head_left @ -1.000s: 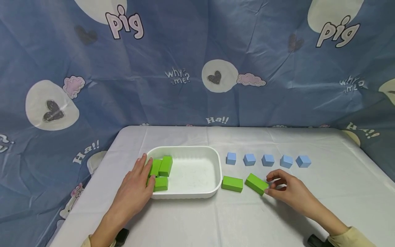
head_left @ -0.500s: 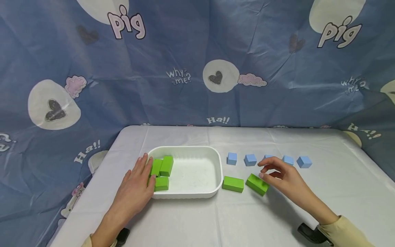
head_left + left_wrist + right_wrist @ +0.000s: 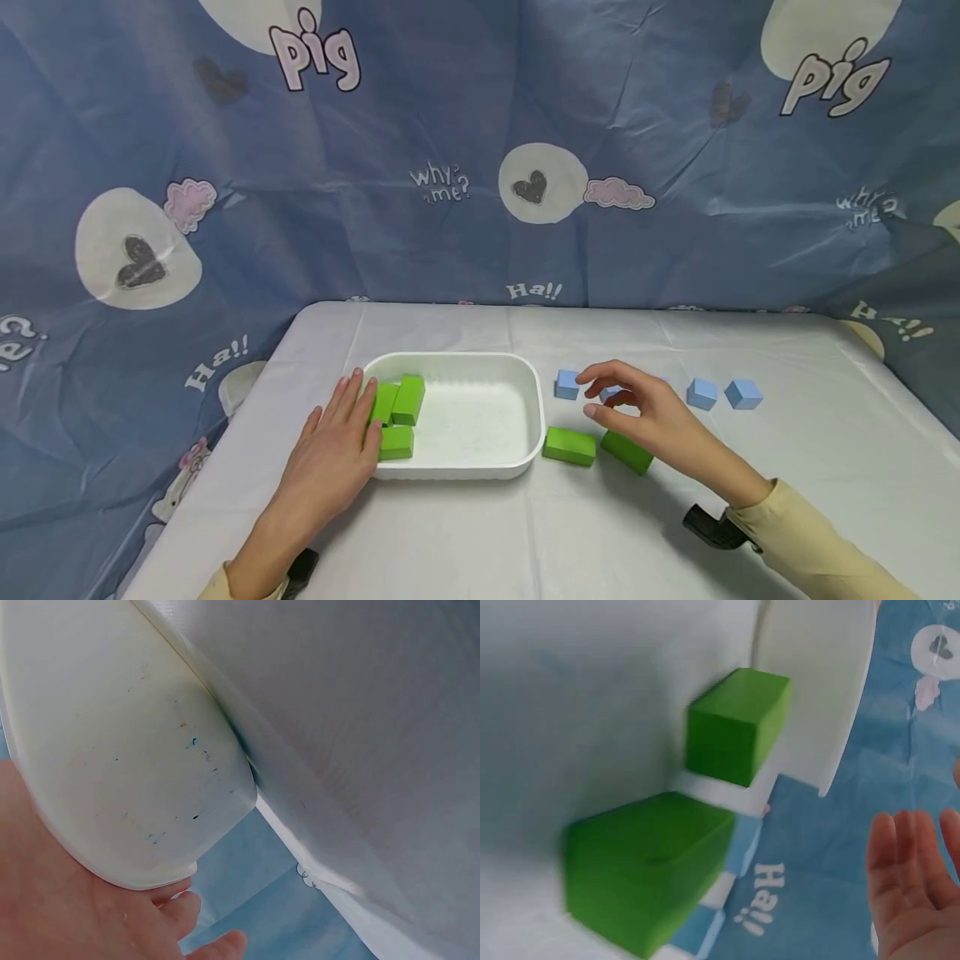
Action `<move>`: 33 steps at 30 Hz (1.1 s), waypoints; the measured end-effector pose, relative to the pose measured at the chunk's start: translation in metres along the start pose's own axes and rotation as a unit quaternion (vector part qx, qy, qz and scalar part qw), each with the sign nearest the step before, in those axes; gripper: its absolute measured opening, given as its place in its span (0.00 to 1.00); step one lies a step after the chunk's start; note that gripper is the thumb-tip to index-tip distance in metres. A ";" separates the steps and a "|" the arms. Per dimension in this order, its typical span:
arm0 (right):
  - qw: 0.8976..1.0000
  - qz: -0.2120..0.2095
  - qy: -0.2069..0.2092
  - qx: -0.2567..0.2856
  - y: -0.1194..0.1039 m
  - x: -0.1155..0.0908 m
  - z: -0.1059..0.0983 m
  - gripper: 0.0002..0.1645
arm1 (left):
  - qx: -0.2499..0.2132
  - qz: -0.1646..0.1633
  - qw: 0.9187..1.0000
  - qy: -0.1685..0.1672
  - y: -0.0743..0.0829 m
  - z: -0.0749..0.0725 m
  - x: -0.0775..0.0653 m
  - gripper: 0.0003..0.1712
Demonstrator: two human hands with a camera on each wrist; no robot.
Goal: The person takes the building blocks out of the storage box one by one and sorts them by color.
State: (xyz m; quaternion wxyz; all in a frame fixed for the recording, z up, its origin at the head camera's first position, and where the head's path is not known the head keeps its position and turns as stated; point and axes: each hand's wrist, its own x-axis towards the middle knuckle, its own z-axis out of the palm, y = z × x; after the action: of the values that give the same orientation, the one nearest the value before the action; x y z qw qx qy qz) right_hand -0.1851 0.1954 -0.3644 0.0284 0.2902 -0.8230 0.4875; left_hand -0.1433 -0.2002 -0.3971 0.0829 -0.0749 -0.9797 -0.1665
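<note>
My left hand (image 3: 330, 458) rests on the left rim of a white plastic tray (image 3: 480, 475), its fingers straight. In the left wrist view, the tray's outer wall (image 3: 135, 765) lies against that hand (image 3: 82, 900). Inside the tray's left end are several green blocks (image 3: 408, 400), partly covered by the fingers. Over the table, my right hand (image 3: 648, 412) hovers with loosely bent fingers and holds nothing. Beneath it lies a green block (image 3: 628, 454); a second green block (image 3: 570, 447) is beside the tray. The right fingertips are close to the leftmost blue cube (image 3: 566, 385).
Several blue cubes stand in a row behind the green blocks; the right hand hides some of them. At the right end of the row are two blue cubes, one (image 3: 702, 394) and another (image 3: 743, 395). A blue patterned cloth (image 3: 420, 250) hangs behind the white table (image 3: 465, 542).
My right hand has left the right green block, lifting and moving leftward across the row of blue cubes. That block stays on the table. The left hand keeps its place on the tray.
</note>
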 end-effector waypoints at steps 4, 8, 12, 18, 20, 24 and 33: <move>1.000 -0.012 -0.020 0.001 -0.012 0.012 0.007 0.17 | -0.005 -0.002 1.000 -0.004 0.000 0.000 0.001 0.33; 0.998 -0.052 -0.033 0.006 -0.035 0.022 0.015 0.16 | -0.007 -0.003 1.000 -0.005 0.001 0.000 0.001 0.33; 0.997 -0.071 -0.038 0.011 -0.052 0.028 0.021 0.16 | -0.007 -0.001 1.000 -0.004 0.001 0.001 0.002 0.33; 0.995 -0.078 -0.059 0.016 -0.055 0.042 0.027 0.18 | -0.001 -0.002 1.000 -0.004 0.000 0.001 0.002 0.33; 0.995 -0.075 -0.069 0.017 -0.048 0.049 0.030 0.19 | 0.000 -0.003 1.000 -0.004 0.000 0.000 0.002 0.34; 0.993 -0.068 -0.096 0.009 -0.030 0.062 0.036 0.20 | 0.000 -0.004 1.000 -0.004 0.000 0.000 0.002 0.34; 0.980 -0.066 -0.188 0.012 -0.020 0.090 0.050 0.20 | -0.001 0.001 1.000 0.000 0.001 -0.001 0.002 0.33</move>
State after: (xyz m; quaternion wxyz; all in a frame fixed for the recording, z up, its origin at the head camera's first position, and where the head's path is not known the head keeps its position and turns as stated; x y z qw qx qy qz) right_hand -0.2376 0.1068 -0.3458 -0.0976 0.4309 -0.7866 0.4313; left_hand -0.1446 -0.1997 -0.3956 0.0833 -0.0755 -0.9795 -0.1671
